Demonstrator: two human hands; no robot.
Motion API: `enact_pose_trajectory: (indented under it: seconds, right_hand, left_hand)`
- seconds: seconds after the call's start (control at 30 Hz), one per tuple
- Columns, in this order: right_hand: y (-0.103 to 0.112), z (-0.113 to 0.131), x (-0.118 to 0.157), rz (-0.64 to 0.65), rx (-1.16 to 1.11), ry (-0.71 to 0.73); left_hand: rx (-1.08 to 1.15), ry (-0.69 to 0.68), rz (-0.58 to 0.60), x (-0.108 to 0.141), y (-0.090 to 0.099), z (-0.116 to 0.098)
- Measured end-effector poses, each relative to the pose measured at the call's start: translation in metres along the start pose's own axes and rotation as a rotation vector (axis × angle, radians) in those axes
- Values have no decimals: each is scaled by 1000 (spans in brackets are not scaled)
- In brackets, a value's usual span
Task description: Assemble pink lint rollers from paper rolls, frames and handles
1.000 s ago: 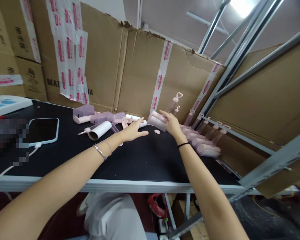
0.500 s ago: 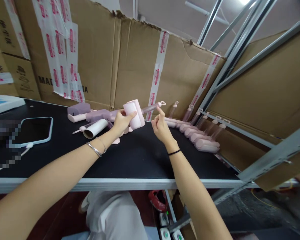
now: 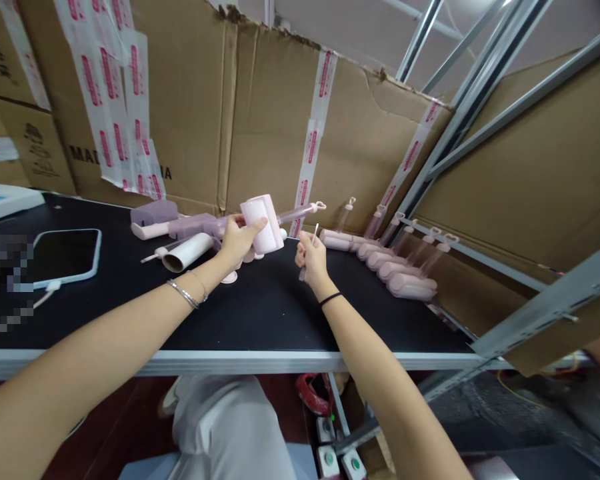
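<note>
My left hand [image 3: 237, 239] is closed around the white and pink head of a lint roller [image 3: 263, 225], held up above the black table. Its clear handle, ending in a pink loop, points right and up. To the right of it my right hand [image 3: 312, 259] has its fingers curled in a pinch. A thin, pale, see-through stick [image 3: 315, 231] pokes out above the fingers, and its lower end shows beneath them; its kind is unclear. Beyond this hand, several pink lint rollers [image 3: 411, 285] lie in a row with their handles leaning against the back.
Purple-tinted covers [image 3: 193, 227] and a white paper roll [image 3: 187, 253] lie behind my left forearm. A phone [image 3: 66, 257] with a cable is at the left. Cardboard [image 3: 270, 120] walls the back, and a metal frame post [image 3: 555, 313] stands at the right.
My right hand has moved down and slightly left, away from the lint roller's handle, and its raised index finger has curled in around the thin stick. My left hand still holds the lint roller.
</note>
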State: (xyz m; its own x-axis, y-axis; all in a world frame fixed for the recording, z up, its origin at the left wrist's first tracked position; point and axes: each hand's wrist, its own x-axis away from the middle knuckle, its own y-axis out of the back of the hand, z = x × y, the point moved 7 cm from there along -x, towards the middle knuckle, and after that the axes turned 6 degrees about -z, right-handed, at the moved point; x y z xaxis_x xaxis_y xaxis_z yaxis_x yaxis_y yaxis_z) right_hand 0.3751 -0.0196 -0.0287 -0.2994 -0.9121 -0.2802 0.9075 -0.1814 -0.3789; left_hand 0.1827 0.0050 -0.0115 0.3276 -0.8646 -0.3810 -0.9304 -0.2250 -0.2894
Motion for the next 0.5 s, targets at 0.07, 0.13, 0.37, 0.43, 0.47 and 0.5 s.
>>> enact_pose_trajectory:
  seconds: [0.07, 0.13, 0.37, 0.43, 0.47, 0.5]
  right_hand:
    - [-6, 6, 4, -1, -99, -57]
    - [-10, 8, 7, -21, -157, -114]
    - [35, 22, -15, -322, -238, -115]
    - [60, 34, -21, -428, -237, -55]
    - [70, 40, -23, -463, -227, -23]
    - [77, 44, -25, -482, -216, 4]
  left_hand:
    - [20, 2, 75, 6, -7, 2]
    - [20, 7, 178, 15, -18, 2]
    - [-99, -64, 269, 23, -28, -21]
    - [-269, -137, 279, 18, -22, -28]
    - [-400, -201, 321, 18, -22, -30]
    - [-547, -273, 378, 19, -23, -30]
